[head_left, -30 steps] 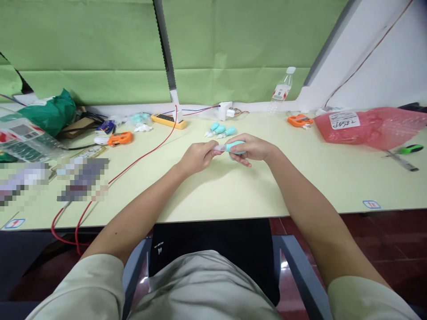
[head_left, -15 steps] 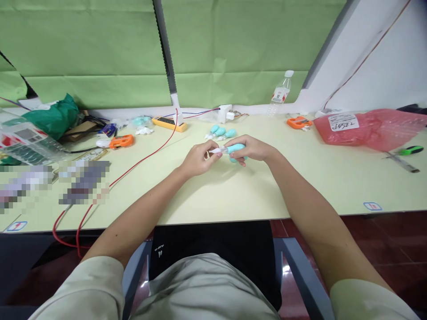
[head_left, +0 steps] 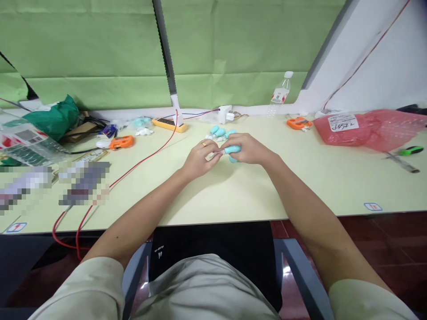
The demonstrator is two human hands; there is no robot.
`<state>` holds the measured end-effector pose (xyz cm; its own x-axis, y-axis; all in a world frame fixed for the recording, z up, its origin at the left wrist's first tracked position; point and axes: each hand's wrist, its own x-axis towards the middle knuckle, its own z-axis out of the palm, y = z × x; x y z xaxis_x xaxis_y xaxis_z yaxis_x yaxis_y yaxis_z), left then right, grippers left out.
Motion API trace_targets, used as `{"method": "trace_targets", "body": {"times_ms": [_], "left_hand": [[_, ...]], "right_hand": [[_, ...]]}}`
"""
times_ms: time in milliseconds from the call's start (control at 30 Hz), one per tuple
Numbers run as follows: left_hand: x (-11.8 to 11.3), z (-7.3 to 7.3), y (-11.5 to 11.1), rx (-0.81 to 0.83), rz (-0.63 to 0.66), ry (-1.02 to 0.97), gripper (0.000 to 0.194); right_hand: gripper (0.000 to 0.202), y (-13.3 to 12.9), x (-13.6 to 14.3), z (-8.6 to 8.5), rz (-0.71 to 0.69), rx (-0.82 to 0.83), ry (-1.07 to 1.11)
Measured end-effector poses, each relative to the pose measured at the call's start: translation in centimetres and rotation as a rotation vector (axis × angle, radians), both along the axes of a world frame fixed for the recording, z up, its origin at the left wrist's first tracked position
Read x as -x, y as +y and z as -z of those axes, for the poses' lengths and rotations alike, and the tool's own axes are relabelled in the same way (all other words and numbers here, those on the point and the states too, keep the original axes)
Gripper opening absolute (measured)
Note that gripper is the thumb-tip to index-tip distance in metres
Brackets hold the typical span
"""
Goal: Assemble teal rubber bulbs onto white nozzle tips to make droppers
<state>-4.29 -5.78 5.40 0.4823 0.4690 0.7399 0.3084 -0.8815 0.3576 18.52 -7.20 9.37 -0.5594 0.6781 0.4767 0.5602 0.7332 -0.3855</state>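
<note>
Between my hands is a teal bulb-shaped piece [head_left: 232, 150] with a pale, narrow tip, lying sideways just above the table. My right hand [head_left: 249, 146] is closed around its rounded teal end. The fingers of my left hand [head_left: 199, 159], which wears a ring, pinch the pale tip at the other end. My fingers hide where the tip meets the bulb. Just below the right hand another teal bulb [head_left: 232, 159] partly shows. Beyond my hands lie several similar teal bulbs [head_left: 219, 132] with whitish tips, partly covered by my fingers.
A yellow multimeter [head_left: 170, 125] and a white plug [head_left: 229, 116] are at the back. Orange cutters [head_left: 122, 142] lie left, another orange tool [head_left: 299, 123] right. A red bag [head_left: 363, 129], a green-handled tool [head_left: 411, 151] and a clear bottle [head_left: 281, 91] stand rightward. A red cable [head_left: 143, 158] crosses the left side.
My left fingers have come over the pale tip and cover more of it. My right hand has shifted slightly left and wraps further over the teal bulb.
</note>
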Motion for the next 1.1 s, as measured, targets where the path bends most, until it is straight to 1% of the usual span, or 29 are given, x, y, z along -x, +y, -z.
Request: {"method": "trace_targets", "body": {"times_ms": [100,200,300,467,633,733,867,1000,1100], "left_hand": [[0.1,-0.2,0.0,0.067,0.028,-0.002,0.022],[0.2,-0.4,0.1,0.149,0.082,0.008,0.023],[0.2,-0.5,0.1,0.189,0.107,0.013,0.019],[0.1,-0.2,0.1,0.218,0.091,0.011,0.017],[0.1,-0.1,0.1,0.14,0.09,0.08,0.018],[0.1,0.1,0.1,0.151,0.058,0.086,0.015],[-0.1,0.5,0.4,0.265,0.043,-0.007,0.01],[-0.2,1.0,0.8,0.418,0.093,-0.164,0.012],[-0.2,1.0,1.2,0.464,0.098,-0.261,0.014]], "right_hand": [[0.038,0.0,0.3,0.4,0.061,-0.09,-0.071],[0.038,0.0,0.4,0.7,0.095,-0.128,-0.121],[0.038,0.1,0.3,0.7,0.076,-0.092,-0.117],[0.033,0.2,0.1,0.6,0.012,0.035,-0.049],[0.03,0.1,0.4,0.6,-0.008,0.074,-0.029],[0.03,0.0,0.5,0.7,-0.013,0.095,-0.008],[0.031,0.0,0.5,0.6,0.0,0.07,-0.005],[0.033,0.0,0.3,0.5,0.015,0.027,-0.04],[0.034,0.4,-0.4,0.4,0.073,0.015,-0.012]]}}
